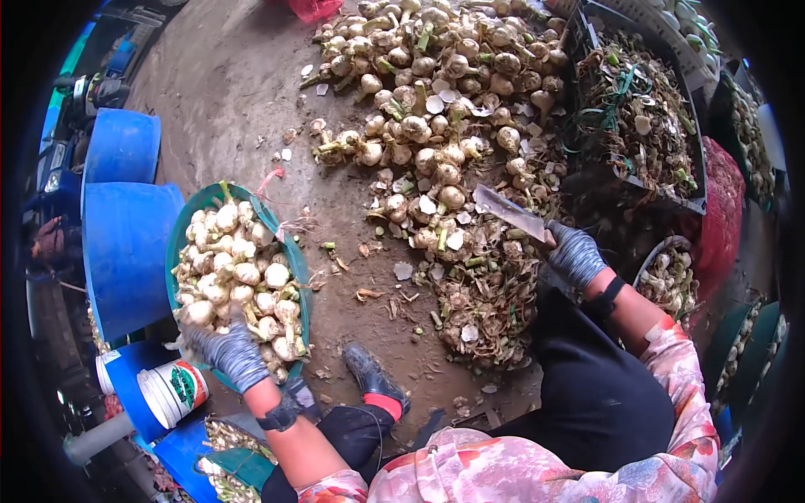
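In my right hand (577,254), gloved in grey, is a knife (510,211) with a broad blade, held by its dark handle. The blade points up and left over the edge of a heap of garlic bulbs (428,126) with stems and roots on them. My left hand (225,354), in a matching glove, rests at the near side of a green basket (303,277) full of trimmed garlic bulbs (246,272). Its thumb and fingers are spread over the bulbs there; the fingertips are partly hard to make out.
Garlic trimmings (486,314) lie in a pile between the heap and my right leg. A black crate (698,199) of dry scraps stands at the far right, beside a red mesh sack (723,210). Blue barrels (130,251) and a white bucket (159,398) line the left.
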The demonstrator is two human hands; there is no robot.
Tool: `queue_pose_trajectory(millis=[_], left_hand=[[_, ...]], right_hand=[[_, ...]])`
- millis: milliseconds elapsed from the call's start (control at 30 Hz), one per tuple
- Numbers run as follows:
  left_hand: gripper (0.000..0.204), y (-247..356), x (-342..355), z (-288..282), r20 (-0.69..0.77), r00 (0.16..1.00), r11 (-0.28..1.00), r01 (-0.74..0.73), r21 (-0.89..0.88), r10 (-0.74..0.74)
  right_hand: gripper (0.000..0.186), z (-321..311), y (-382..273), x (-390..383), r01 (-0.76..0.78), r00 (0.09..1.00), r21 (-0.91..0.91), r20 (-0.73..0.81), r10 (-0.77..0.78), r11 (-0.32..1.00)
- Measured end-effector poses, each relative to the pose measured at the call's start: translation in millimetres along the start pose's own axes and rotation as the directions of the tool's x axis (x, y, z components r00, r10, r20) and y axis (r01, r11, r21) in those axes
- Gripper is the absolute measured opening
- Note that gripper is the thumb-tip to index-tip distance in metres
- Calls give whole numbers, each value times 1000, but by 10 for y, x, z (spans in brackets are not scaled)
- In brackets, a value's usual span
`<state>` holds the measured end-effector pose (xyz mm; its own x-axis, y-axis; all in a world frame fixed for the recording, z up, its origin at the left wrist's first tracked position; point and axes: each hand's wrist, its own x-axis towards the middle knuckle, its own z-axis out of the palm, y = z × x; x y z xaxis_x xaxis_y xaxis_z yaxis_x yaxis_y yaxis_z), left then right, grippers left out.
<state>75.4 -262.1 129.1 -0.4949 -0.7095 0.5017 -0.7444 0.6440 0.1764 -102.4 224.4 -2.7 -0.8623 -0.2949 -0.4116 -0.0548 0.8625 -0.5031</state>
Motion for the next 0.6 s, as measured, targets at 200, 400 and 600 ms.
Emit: queue_pose_trajectory(millis=[200, 400, 600], left_hand=[[58, 1190, -639, 1087, 576, 625, 828, -226, -513, 528], [85, 1792, -854, 2110, 883, 262, 799, -573, -181, 388], [76, 1387, -957, 2406, 792, 311, 835, -367, -411, 526]], right_hand=[[24, -41, -18, 29, -1, 998, -81, 69, 6, 997], [26, -39, -58, -48, 9, 990, -28, 139, -5, 1000], [31, -55, -246, -20, 170, 970, -59, 188, -156, 984]])
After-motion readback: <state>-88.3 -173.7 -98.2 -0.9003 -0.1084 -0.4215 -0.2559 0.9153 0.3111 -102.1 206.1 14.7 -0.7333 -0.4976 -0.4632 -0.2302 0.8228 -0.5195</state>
